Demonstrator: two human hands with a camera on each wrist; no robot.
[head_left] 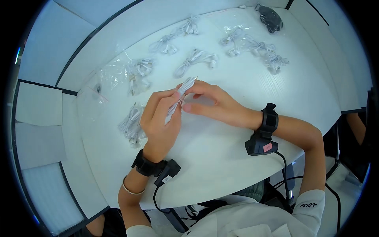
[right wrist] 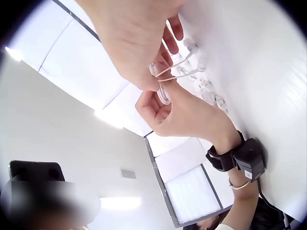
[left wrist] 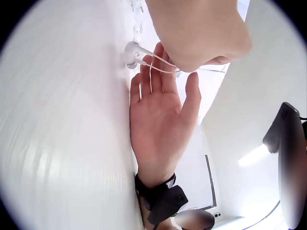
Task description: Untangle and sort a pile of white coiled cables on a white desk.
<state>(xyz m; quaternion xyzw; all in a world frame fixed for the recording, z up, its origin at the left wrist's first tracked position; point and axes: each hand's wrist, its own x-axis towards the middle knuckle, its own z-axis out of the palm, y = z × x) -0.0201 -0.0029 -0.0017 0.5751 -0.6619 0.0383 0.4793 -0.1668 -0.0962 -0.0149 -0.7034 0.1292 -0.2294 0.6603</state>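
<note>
Earphone bundle [head_left: 185,89], a white cable looped into a hank, is held up over the white table [head_left: 221,158], between the two hands. Left hand [head_left: 162,118] grips it, thumb and fingers closed round the middle of the loops. Right hand [head_left: 223,106] is at the other side of the bundle, open: its fingers are extended, their tips reaching the upper end of the loops, while the thumb stands apart from the fingers, near the thin strands. How firmly those fingertips touch the cable, I cannot tell. Two white earbuds [left wrist: 132,53] dangle from the bundle on the thin strands.

Just beyond the bundle lies one coiled earphone set [head_left: 193,61]. Farther beyond it, more white coils [head_left: 169,41] lie toward the table's back edge, with others [head_left: 260,49] beyond it to the right, and a dark bagged item [head_left: 270,19] past those. To its left are clear plastic bags [head_left: 114,75] and coils, and nearer the person, left of the bundle, a larger pile of white cables [head_left: 132,124].
</note>
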